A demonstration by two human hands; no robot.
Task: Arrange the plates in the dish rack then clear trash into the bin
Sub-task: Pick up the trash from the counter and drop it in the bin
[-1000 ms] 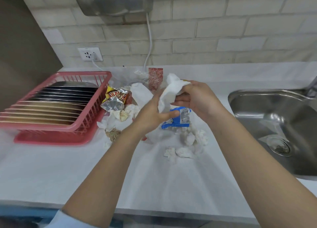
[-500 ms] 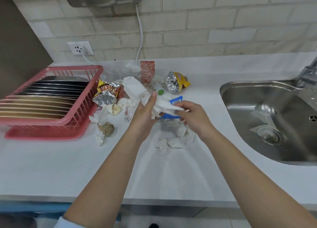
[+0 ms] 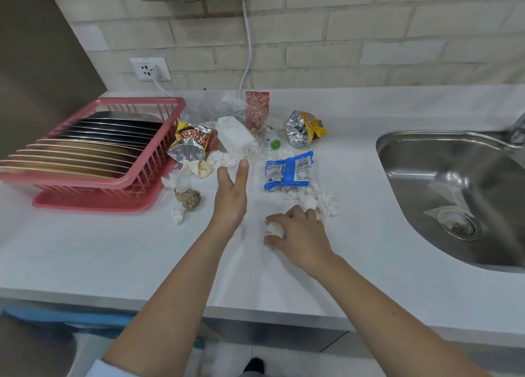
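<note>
Several plates (image 3: 85,152) stand on edge in the pink dish rack (image 3: 136,101) at the left. Trash lies mid-counter: a blue wrapper (image 3: 288,170), a yellow and silver wrapper (image 3: 304,128), a red packet (image 3: 257,109), an orange snack wrapper (image 3: 196,141), a brown paper ball (image 3: 189,199) and crumpled white tissues (image 3: 324,206). My left hand (image 3: 231,195) reaches forward with straight fingers over a thin white sheet (image 3: 255,263) that lies flat on the counter. My right hand (image 3: 301,234) curls round one crumpled tissue (image 3: 274,227) on that sheet. No bin is in view.
A steel sink (image 3: 426,149) takes up the right side, its tap at the frame edge. A wall socket (image 3: 150,70) with a plugged cable sits behind the rack. A white cord (image 3: 248,50) hangs down the brick wall. The counter's front edge (image 3: 113,300) runs below my arms.
The white sheet that both hands held up now lies on the counter. My left hand let go and straightened. My right hand dropped to the tissues and closed on one.
</note>
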